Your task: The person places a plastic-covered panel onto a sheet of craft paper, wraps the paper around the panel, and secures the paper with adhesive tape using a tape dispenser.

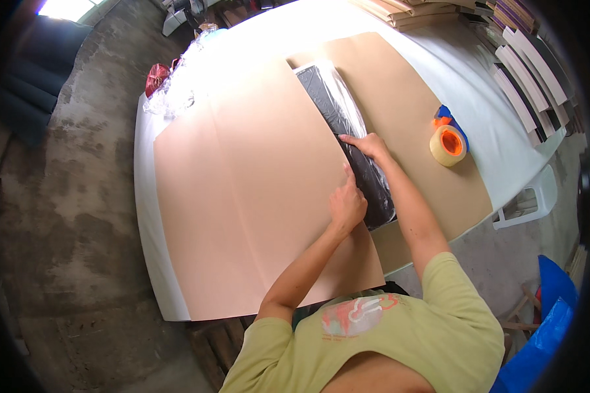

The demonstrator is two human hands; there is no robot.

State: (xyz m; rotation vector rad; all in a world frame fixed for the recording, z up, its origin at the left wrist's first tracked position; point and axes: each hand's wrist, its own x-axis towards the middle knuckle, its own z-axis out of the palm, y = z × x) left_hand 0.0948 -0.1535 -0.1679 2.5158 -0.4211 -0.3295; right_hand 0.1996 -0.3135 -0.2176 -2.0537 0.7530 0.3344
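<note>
A large brown cardboard sheet (262, 190) with a faint crease lies across the table. Its right edge overlaps a long black panel (321, 98) wrapped in clear, shiny plastic. My left hand (349, 204) rests at that edge, its index finger stretched along it and the other fingers bent. Just beyond, my right hand (368, 145) is over the wrapped panel. Its thumb reaches left to the sheet's edge, while its other fingers are mostly hidden. Beneath the panel, more brown cardboard (400, 98) extends to the right.
On the right cardboard sits a tape roll (448, 145) on an orange and blue dispenser. Crumpled clear plastic (170, 92) and a red bundle (156, 80) lie at the table's far left. Stacked boards (531, 85) stand far right, above a white plastic stool (531, 200).
</note>
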